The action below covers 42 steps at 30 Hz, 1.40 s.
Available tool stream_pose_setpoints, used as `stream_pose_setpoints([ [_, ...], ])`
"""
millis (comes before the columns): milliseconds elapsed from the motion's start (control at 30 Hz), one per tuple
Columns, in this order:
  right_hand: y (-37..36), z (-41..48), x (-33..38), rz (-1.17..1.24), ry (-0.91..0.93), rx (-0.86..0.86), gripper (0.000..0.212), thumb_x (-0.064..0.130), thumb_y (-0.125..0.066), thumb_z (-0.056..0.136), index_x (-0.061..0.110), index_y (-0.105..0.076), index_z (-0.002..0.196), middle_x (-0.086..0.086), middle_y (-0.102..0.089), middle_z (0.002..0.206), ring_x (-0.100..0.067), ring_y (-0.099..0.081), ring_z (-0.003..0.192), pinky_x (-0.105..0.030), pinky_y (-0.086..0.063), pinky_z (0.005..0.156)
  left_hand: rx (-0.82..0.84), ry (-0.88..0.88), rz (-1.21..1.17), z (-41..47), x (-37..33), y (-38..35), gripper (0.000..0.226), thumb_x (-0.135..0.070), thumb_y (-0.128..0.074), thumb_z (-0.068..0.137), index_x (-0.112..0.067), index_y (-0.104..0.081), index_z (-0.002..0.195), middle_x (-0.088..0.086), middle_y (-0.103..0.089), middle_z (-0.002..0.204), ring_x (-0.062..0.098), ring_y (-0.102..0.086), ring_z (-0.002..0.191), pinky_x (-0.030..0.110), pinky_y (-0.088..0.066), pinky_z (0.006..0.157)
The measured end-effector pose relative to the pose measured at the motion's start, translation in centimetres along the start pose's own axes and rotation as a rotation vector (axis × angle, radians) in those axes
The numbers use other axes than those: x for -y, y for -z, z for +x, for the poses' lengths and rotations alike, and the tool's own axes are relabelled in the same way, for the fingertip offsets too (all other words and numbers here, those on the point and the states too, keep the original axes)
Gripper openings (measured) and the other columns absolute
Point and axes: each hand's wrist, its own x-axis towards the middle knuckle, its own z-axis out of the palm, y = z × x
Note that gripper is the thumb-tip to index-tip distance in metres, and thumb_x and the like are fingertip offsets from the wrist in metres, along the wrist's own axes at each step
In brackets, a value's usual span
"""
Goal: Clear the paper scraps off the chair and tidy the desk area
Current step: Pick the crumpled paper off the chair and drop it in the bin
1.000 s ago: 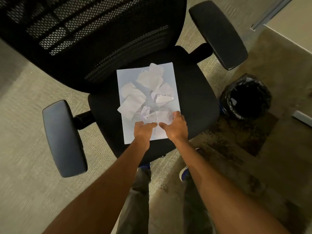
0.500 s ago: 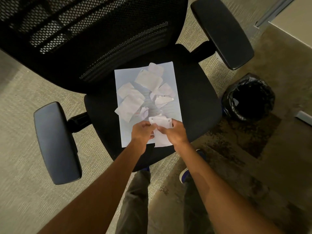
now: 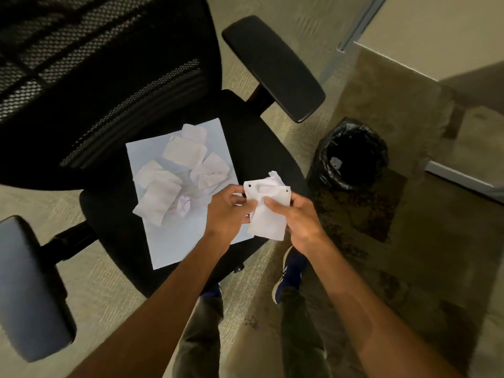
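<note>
Fingers of left hand and right hand pinch hole-punched scrap above chair seat near edge. Remaining scraps loose on sheet. Risk: loose pinch drops scrap short of bin at right.

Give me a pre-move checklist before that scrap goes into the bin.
1. Scrap held: ok, pinched by both the left hand and right hand.
2. Scrap off the chair: ok, lifted above the seat's front edge.
3. Bin open: ok, no lid, black liner in place.
4. Path to bin: ok, only bare floor between.
5. Room in bin: cannot tell, its inside is dark; one pale bit shows.
6. Chair cleared: not ok, several scraps remain on the sheet.
</note>
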Motion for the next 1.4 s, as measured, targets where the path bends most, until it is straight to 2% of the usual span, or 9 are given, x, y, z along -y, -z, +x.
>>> stream_pose_setpoints([
  [233,8.5,1.3,2.7,0.097,0.064,-0.104,0.032,0.013,-0.079,0.087,0.012,-0.073,0.118,-0.012,-0.077,0.114,-0.031,-0.075,0.100,-0.049,-0.062,0.085,0.088,-0.042,0.087,1.5,-3.5,-9.6,0.033,-0.007,-0.078,0.084,-0.014,-0.067,0.114,0.007,-0.074,0.106,0.021,-0.072,0.098,0.044,-0.062,0.087],
  [400,15.0,3.8,4.5,0.175,0.062,-0.182,0.024,0.010,-0.077,0.088,0.011,-0.074,0.111,-0.011,-0.078,0.106,-0.025,-0.077,0.088,-0.040,-0.065,0.073,0.098,-0.050,0.126,4.4,-5.0,-17.5,0.030,0.000,-0.078,0.079,-0.008,-0.069,0.107,0.006,-0.075,0.095,0.016,-0.071,0.080,0.034,-0.060,0.072],
  [600,21.7,8.4,5.4,0.236,0.051,-0.232,0.029,0.010,-0.076,0.090,0.006,-0.071,0.118,-0.008,-0.077,0.105,-0.020,-0.076,0.083,-0.040,-0.063,0.076,0.145,-0.025,0.148,9.3,-5.4,-25.1,0.024,0.003,-0.079,0.078,-0.018,-0.069,0.085,0.001,-0.073,0.085,0.016,-0.070,0.076,0.027,-0.054,0.065],
  [867,27.9,14.8,5.0,0.242,0.019,-0.285,0.032,0.012,-0.079,0.087,0.006,-0.071,0.118,-0.005,-0.077,0.100,-0.017,-0.075,0.079,-0.034,-0.062,0.067,0.132,-0.014,0.238,15.1,-4.6,-32.5,0.024,0.002,-0.080,0.077,-0.013,-0.070,0.094,-0.001,-0.072,0.081,0.009,-0.067,0.068,0.015,-0.048,0.047],
  [1067,31.1,21.0,4.0,0.285,-0.073,-0.342,0.040,0.012,-0.083,0.084,0.004,-0.070,0.121,-0.011,-0.076,0.110,-0.025,-0.075,0.088,-0.033,-0.064,0.062,0.142,0.018,0.271,20.7,-3.4,-36.5,0.029,0.001,-0.081,0.077,-0.009,-0.073,0.104,0.007,-0.074,0.090,0.019,-0.070,0.080,0.025,-0.054,0.062],
  [1133,32.1,23.6,3.4,0.328,-0.122,-0.366,0.049,0.014,-0.085,0.082,0.000,-0.068,0.125,-0.017,-0.074,0.119,-0.033,-0.073,0.102,-0.038,-0.063,0.069,0.142,0.028,0.275,23.2,-2.8,-38.0,0.026,-0.003,-0.080,0.080,-0.008,-0.072,0.105,0.007,-0.072,0.087,0.019,-0.069,0.078,0.025,-0.055,0.064],
  [1233,33.3,26.4,3.4,0.435,-0.168,-0.355,0.060,0.033,-0.078,0.090,0.003,-0.057,0.138,-0.015,-0.068,0.124,-0.033,-0.066,0.115,-0.046,-0.060,0.088,0.227,0.127,0.173,25.7,-2.3,-40.2,0.025,-0.032,-0.064,0.098,-0.011,-0.064,0.112,0.009,-0.067,0.095,0.020,-0.064,0.086,0.029,-0.053,0.076],
  [1333,34.2,27.1,3.4,0.462,-0.216,-0.309,0.059,0.044,-0.053,0.104,0.010,-0.042,0.151,-0.015,-0.055,0.140,-0.037,-0.052,0.133,-0.044,-0.046,0.107,0.278,0.220,0.139,26.4,-1.9,-40.6,0.055,-0.049,-0.044,0.104,-0.013,-0.045,0.146,0.011,-0.057,0.135,0.024,-0.056,0.122,0.036,-0.044,0.104],
  [1400,34.5,26.9,2.7,0.409,-0.241,-0.340,0.062,0.047,-0.045,0.106,0.012,-0.037,0.156,-0.015,-0.040,0.158,-0.038,-0.039,0.145,-0.047,-0.037,0.117,0.309,0.220,0.175,25.7,-1.6,-40.1,0.067,-0.055,-0.041,0.102,-0.014,-0.035,0.155,0.009,-0.038,0.160,0.026,-0.040,0.144,0.039,-0.036,0.116],
])
